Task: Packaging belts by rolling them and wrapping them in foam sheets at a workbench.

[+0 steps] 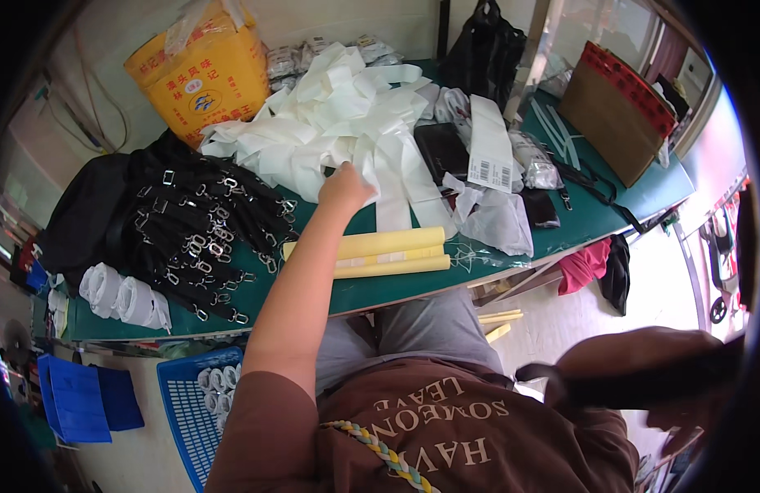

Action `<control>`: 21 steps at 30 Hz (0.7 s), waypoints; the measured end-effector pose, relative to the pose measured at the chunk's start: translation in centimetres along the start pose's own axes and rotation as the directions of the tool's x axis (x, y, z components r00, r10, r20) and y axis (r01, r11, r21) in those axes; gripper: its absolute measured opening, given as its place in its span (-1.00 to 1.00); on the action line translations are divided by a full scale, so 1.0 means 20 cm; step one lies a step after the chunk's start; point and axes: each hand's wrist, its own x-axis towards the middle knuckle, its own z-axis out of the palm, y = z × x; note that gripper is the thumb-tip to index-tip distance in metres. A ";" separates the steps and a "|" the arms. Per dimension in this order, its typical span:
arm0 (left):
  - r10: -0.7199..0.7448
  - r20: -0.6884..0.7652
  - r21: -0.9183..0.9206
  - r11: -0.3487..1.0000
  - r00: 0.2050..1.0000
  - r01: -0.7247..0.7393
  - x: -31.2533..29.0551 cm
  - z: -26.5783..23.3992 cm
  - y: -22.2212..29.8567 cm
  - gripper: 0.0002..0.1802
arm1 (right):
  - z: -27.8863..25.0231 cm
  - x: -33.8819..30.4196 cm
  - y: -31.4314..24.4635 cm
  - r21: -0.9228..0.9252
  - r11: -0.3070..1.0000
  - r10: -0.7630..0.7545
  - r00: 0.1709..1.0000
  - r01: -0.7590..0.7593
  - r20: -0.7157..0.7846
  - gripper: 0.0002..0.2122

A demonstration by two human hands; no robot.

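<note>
My left hand [345, 189] reaches over the table into a large heap of white flat strips [330, 107]. Its fingers are bent closed on the white strips, with the fingertips partly hidden. Beneath my left forearm, pale yellow rolls [392, 243] lie along the table's front edge. At the lower right, my right hand [643, 361] is raised close to the view and blurred. A dark strap [643, 384] crosses in front of it, and I cannot make out whether the fingers grip it.
Black straps with metal clips [203, 222] pile up on the left, beside white rolls [123, 297]. A yellow box [195, 78] stands behind. White plastic bags [491, 215], a black bag [482, 49] and a brown box [616, 115] occupy the right. Below is a blue basket [178, 411].
</note>
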 end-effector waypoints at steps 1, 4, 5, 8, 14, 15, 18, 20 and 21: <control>0.084 0.022 -0.039 0.996 0.996 -0.083 0.07 0.06 0.07 -0.45 | 0.07 0.14 0.17 -0.071 0.997 0.024 0.998 -0.028 -0.057 -0.83; 0.161 -0.093 -0.277 0.944 0.983 -0.181 0.13 0.15 0.00 -0.55 | -0.01 0.31 0.47 -0.084 0.993 0.074 0.986 -0.088 -0.148 -0.85; 0.170 -0.091 -0.282 0.941 0.981 -0.189 0.14 0.15 -0.01 -0.55 | -0.01 0.37 0.52 -0.081 0.996 -0.036 0.986 0.023 -0.160 -0.87; 0.072 -0.086 -0.320 0.943 0.994 -0.096 0.14 0.16 -0.04 -0.46 | 0.00 0.51 0.66 -0.047 0.928 -0.371 0.908 0.369 -0.195 -0.85; 0.127 -0.141 -0.644 0.742 0.982 -0.188 0.00 0.31 -0.13 -0.26 | -0.03 0.45 0.52 0.082 0.996 -0.012 0.974 0.031 -0.227 -0.97; 0.104 -0.253 -0.795 0.545 0.962 -0.268 0.02 0.35 -0.16 -0.30 | -0.03 0.45 0.51 0.090 0.996 0.031 0.974 -0.011 -0.224 -0.99; 0.046 -0.245 -0.954 0.166 0.968 -0.249 -0.04 0.08 -0.03 -0.40 | -0.03 0.46 0.48 0.091 0.987 0.153 0.962 -0.135 -0.228 -0.98; -0.029 -0.280 -0.960 0.027 0.959 -0.280 -0.08 -0.05 -0.06 -0.46 | -0.03 0.48 0.48 0.106 0.971 0.234 0.946 -0.215 -0.224 -0.96; -0.069 -0.265 -0.955 -0.119 0.962 -0.272 -0.09 -0.10 -0.07 -0.54 | -0.03 0.48 0.48 0.108 0.960 0.275 0.936 -0.257 -0.218 -0.95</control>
